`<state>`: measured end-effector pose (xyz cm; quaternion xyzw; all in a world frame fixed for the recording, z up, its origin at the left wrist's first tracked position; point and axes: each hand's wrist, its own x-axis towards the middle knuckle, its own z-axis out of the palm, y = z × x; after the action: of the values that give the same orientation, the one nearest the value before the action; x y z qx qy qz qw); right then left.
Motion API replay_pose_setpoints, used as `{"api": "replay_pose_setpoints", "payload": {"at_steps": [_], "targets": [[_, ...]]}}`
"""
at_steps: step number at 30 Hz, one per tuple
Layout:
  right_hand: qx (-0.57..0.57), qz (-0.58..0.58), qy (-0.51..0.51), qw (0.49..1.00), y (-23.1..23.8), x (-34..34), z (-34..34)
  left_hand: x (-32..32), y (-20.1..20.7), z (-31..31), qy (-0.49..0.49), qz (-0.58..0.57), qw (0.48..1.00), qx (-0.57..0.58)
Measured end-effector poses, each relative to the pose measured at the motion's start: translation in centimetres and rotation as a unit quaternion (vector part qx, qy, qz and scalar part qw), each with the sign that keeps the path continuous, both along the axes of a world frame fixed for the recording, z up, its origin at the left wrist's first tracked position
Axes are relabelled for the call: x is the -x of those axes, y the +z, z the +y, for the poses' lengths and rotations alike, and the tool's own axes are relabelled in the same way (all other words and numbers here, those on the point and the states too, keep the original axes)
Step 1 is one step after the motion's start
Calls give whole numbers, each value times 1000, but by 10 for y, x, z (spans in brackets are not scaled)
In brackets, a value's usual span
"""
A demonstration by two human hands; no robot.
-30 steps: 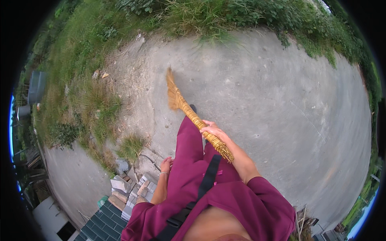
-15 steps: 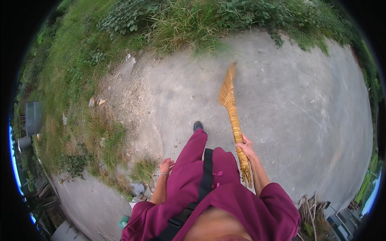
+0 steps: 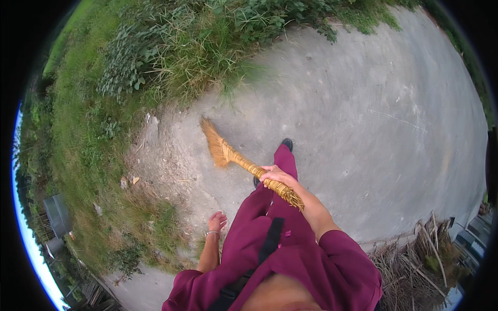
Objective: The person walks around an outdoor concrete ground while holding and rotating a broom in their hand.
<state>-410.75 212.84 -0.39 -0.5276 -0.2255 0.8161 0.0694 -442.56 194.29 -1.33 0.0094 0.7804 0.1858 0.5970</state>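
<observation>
A straw broom [image 3: 239, 159] with a bound yellow handle slants across in front of my legs. My right hand [image 3: 276, 175] is wrapped round the upper part of its handle, and the tied butt end sticks out past my wrist. The fanned tan bristles [image 3: 215, 147] point to the far left, low over the concrete near the grass edge. Whether they touch the ground I cannot tell. Empty, with its fingers loosely apart, my left hand [image 3: 217, 222] hangs beside my left thigh, a bracelet on the wrist.
Grey concrete [image 3: 353, 119] stretches ahead and to the right. Tall grass and leafy bushes [image 3: 197, 57] border it at the far left. Gritty soil [image 3: 161, 155] with small litter lies along that edge. A pile of dry sticks [image 3: 415, 259] is at the near right.
My right hand has swung the broom from the right over to the left, so its bristles now point far left. My legs have stepped, and the view has turned.
</observation>
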Motion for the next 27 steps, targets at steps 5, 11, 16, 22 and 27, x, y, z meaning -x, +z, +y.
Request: {"api": "replay_pose_setpoints", "payload": {"at_steps": [5,11,16,22,27], "targets": [[18,-16,-169,985,-7,-131,27,-20,10,29,70,26,997,2],[-24,-71,-352,933,6,-253,53,-75,7,99,-15,5,1000,4],[-67,-165,-293,939,33,-239,53,-105,6,158,-83,5,996,-19],[-33,-77,-241,967,9,-230,68,-134,18,231,-86,22,995,-35],[-14,-113,-337,934,14,-299,53,-143,19,271,-104,1,993,-62]]}}
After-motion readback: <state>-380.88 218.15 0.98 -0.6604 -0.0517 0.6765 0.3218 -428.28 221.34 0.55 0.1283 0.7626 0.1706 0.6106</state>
